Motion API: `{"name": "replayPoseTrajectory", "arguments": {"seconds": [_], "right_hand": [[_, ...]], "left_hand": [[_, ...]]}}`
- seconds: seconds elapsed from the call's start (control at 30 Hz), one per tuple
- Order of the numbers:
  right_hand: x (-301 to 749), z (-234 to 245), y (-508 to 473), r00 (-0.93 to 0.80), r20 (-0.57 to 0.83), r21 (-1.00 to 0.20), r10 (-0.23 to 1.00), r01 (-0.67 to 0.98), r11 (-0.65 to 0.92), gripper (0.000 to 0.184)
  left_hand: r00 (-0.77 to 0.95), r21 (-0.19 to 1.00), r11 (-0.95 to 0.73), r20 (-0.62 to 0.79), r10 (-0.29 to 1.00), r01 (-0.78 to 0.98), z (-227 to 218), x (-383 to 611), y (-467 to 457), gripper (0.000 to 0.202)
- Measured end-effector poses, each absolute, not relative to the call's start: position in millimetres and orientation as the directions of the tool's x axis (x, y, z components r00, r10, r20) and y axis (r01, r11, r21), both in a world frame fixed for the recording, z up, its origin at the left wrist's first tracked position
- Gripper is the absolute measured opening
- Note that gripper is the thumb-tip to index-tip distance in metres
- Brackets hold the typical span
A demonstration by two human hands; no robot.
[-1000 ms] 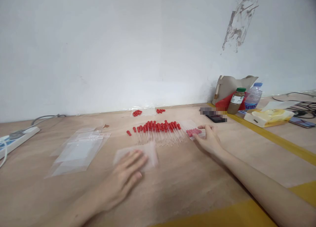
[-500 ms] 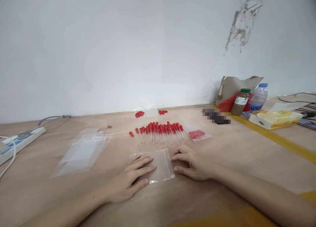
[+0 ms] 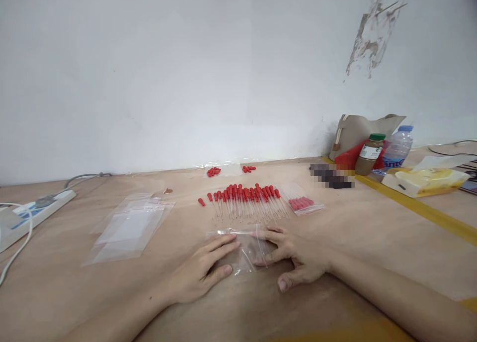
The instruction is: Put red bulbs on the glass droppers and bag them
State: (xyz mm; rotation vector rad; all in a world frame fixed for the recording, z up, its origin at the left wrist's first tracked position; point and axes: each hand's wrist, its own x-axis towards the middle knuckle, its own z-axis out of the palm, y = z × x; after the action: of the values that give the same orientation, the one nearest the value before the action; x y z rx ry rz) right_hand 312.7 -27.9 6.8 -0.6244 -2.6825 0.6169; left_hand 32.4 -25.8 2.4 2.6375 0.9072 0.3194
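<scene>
A clear zip-lock bag [image 3: 246, 255] lies on the table in front of me, its surface creased. My left hand [image 3: 206, 267] rests flat on the bag's left part with fingers spread. On the zip end, the fingers of my right hand [image 3: 294, 257] press down, its thumb held apart. Just beyond the bag is a row of glass droppers [image 3: 246, 198] with red rubber bulbs, tips toward me. To their right sits a zip bag with red-bulbed droppers [image 3: 301, 203] inside. One red bulb [image 3: 201, 202] lies at the row's left end.
Several flat clear bags [image 3: 130, 228] are stacked at left, near a white power strip [image 3: 44, 215]. Loose red bulbs [image 3: 213, 171] lie by the wall. At right are a dark pixelated object [image 3: 331, 177], a green-capped bottle [image 3: 370, 156], a water bottle [image 3: 398, 148] and a tissue pack [image 3: 425, 180].
My right hand has moved left onto the bag's zip end, its thumb spreading away. The bag has become wrinkled. My left hand stays on it, and the view has shifted slightly.
</scene>
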Motion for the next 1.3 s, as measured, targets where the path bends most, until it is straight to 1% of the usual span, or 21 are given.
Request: {"name": "replayPoseTrajectory", "arguments": {"seconds": [0.13,0.2,0.27,0.33,0.37,0.43,0.5,0.63,0.7,0.8,0.9,1.0,1.03,1.07,1.13,1.23,1.3], "right_hand": [[321.5,1.4,-23.0,-0.768,0.212,-0.636,0.604,0.360,0.682,0.031],[323.7,-2.8,-16.9,-0.702,0.236,-0.703,0.672,0.354,0.616,0.031],[324.5,-4.7,-6.2,-0.566,0.289,-0.719,0.772,0.403,0.566,0.033],[324.2,-2.5,10.3,-0.375,0.343,-0.697,0.862,0.513,0.500,0.033],[323.4,0.0,20.5,-0.279,0.366,-0.680,0.888,0.571,0.460,0.033],[320.0,6.3,44.0,-0.120,0.385,-0.652,0.915,0.667,0.362,0.030],[313.2,11.9,68.5,0.017,0.398,-0.638,0.917,0.724,0.264,0.025],[292.9,14.4,107.6,0.222,0.291,-0.640,0.931,0.769,0.016,0.033],[284.4,14.3,118.5,0.268,0.251,-0.651,0.930,0.758,-0.042,0.027],[281.6,19.8,122.4,0.254,0.221,-0.699,0.941,0.715,-0.029,0.019],[292.8,31.1,110.2,0.205,0.236,-0.755,0.950,0.655,0.046,0.024],[313.1,34.7,83.5,0.172,0.251,-0.847,0.953,0.516,0.130,0.030],[320.2,32.1,72.9,0.180,0.245,-0.914,0.953,0.371,0.165,0.028],[326.6,27.6,62.3,0.182,0.214,-0.956,0.960,0.240,0.167,0.028],[336.2,14.6,42.8,0.205,0.102,-0.995,0.973,0.032,0.098,0.026],[339.3,-4.6,22.2,0.249,-0.043,-0.977,0.967,-0.215,0.012,0.018],[335.0,-11.9,14.8,0.237,-0.094,-0.952,0.967,-0.307,-0.017,0.015]], "left_hand": [[0.779,0.414,-0.735,0.093,0.620,0.536,2.6,25.4,-21.9,0.039],[0.772,0.424,-0.731,0.106,0.627,0.535,1.9,25.1,-20.8,0.038],[0.763,0.424,-0.730,0.125,0.634,0.536,0.6,26.5,-20.5,0.038],[0.760,0.420,-0.731,0.134,0.637,0.538,-0.8,28.1,-20.6,0.038],[0.760,0.418,-0.731,0.131,0.636,0.539,-1.4,28.7,-20.6,0.038],[0.761,0.412,-0.731,0.124,0.637,0.544,-2.1,29.2,-20.4,0.038],[0.761,0.409,-0.731,0.123,0.637,0.546,-2.2,28.9,-20.1,0.038],[0.763,0.401,-0.735,0.124,0.635,0.546,-1.1,28.4,-20.3,0.038],[0.761,0.398,-0.735,0.126,0.636,0.548,-0.4,28.3,-20.8,0.038],[0.763,0.411,-0.739,0.144,0.630,0.533,-0.7,28.2,-21.3,0.038],[0.764,0.428,-0.741,0.157,0.625,0.518,-2.2,27.7,-20.7,0.038],[0.768,0.424,-0.742,0.151,0.623,0.519,-3.0,27.5,-19.8,0.038],[0.769,0.420,-0.742,0.146,0.623,0.522,-2.9,27.5,-19.6,0.038],[0.769,0.417,-0.741,0.141,0.624,0.525,-2.6,27.7,-19.6,0.039],[0.766,0.418,-0.735,0.130,0.630,0.534,-1.7,28.0,-19.8,0.038],[0.762,0.422,-0.731,0.131,0.635,0.536,-0.6,28.3,-20.2,0.038],[0.763,0.421,-0.734,0.135,0.632,0.533,-0.7,28.3,-20.1,0.038]]}}
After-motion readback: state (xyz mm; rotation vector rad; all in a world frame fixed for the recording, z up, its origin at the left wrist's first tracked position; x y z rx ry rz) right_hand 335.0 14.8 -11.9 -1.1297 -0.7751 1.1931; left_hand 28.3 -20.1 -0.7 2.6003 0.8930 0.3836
